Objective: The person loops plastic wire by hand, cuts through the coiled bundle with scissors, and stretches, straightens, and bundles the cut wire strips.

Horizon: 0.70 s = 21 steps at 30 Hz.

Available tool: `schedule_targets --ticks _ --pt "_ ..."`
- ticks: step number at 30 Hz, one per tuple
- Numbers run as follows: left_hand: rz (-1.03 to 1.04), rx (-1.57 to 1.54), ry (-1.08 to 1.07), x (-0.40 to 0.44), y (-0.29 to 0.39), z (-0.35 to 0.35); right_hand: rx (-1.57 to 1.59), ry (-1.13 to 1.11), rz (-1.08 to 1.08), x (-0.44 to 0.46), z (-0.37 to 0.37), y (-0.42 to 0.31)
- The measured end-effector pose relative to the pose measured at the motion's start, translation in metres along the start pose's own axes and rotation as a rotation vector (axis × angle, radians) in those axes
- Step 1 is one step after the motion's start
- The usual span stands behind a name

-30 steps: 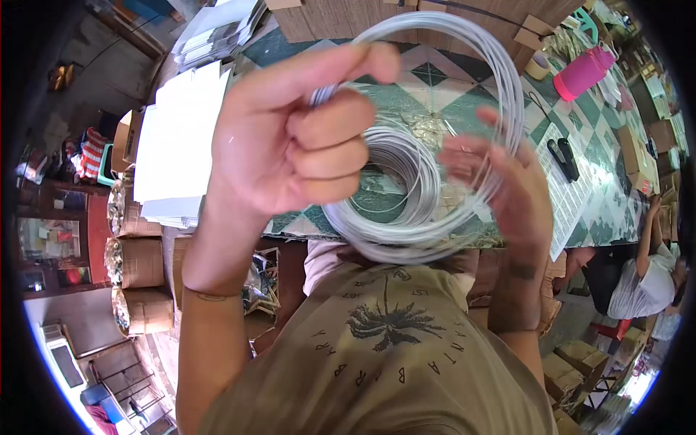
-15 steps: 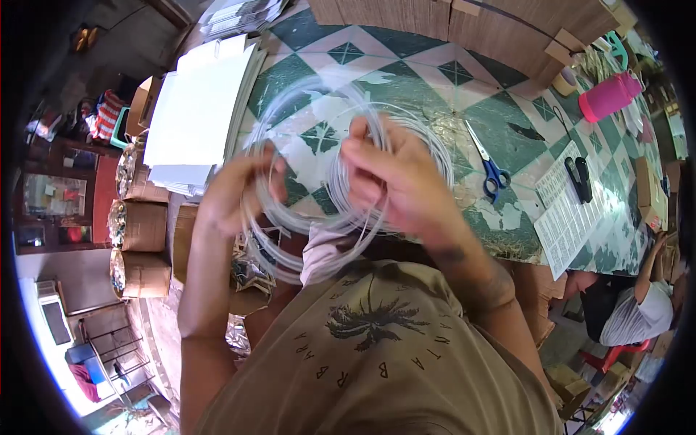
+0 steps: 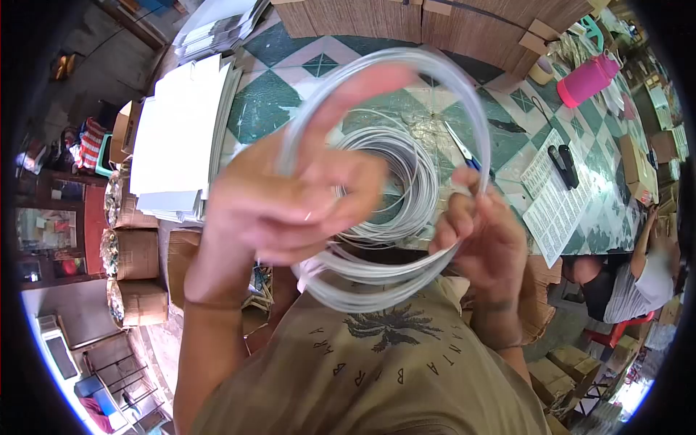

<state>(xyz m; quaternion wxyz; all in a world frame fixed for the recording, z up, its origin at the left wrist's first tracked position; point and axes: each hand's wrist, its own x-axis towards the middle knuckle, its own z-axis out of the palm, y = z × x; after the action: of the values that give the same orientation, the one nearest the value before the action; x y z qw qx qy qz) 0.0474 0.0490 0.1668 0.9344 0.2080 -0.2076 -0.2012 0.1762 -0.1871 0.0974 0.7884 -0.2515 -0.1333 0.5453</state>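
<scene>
1. Currently, held loop (image 3: pixel 477 116) is pinched in R hand (image 3: pixel 487 235), above table (image 3: pixel 268 101).
2. L hand (image 3: pixel 301 199) is part-curled at loop; grip can't be told (blur).
3. 2nd coil (image 3: pixel 426 185) is set on table.

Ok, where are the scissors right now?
In the head view, the scissors lie on the table, right of the wire coil there, handles partly hidden behind the right hand.

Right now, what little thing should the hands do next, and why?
Perhaps the left hand could gather the loops of the held wire coil together while the right hand pinches its side: the strands look bunched at the right hand but spread apart at the bottom, in front of the shirt.
</scene>
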Motion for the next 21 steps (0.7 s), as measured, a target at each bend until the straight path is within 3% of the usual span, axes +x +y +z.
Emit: schedule_targets --ticks 2,3,5,7,8,12,13,17,18,21 --pt "0.251 0.293 0.578 -0.044 -0.027 0.017 0.284 -0.098 0.001 0.005 0.019 0.021" --pt "0.316 0.641 0.843 -0.061 -0.043 0.021 0.285 -0.183 0.002 0.013 0.027 0.029" --pt "0.373 0.998 1.123 -0.099 -0.071 0.013 0.452 -0.228 0.23 0.031 0.037 0.045" --pt "0.317 0.996 1.7 -0.135 -0.091 -0.001 0.552 -0.295 0.458 0.056 0.039 0.066" --pt "0.328 1.001 1.713 -0.133 -0.09 0.001 0.594 -0.355 0.511 0.07 0.041 0.076" --pt "0.304 0.159 1.522 -0.109 -0.061 -0.006 0.578 -0.435 0.523 0.097 0.05 0.071" --pt "0.305 0.164 1.515 -0.108 -0.05 -0.007 0.338 -0.356 0.409 0.092 0.058 0.059" --pt "0.316 0.147 0.922 -0.106 0.005 -0.009 -0.684 -0.113 -0.065 0.077 0.045 0.01" --pt "0.311 0.159 0.9 -0.098 0.015 -0.007 -0.808 -0.046 -0.094 0.076 0.042 -0.003" --pt "0.28 0.071 0.521 -0.053 0.041 0.005 -1.08 0.008 -0.249 0.074 0.04 -0.045"
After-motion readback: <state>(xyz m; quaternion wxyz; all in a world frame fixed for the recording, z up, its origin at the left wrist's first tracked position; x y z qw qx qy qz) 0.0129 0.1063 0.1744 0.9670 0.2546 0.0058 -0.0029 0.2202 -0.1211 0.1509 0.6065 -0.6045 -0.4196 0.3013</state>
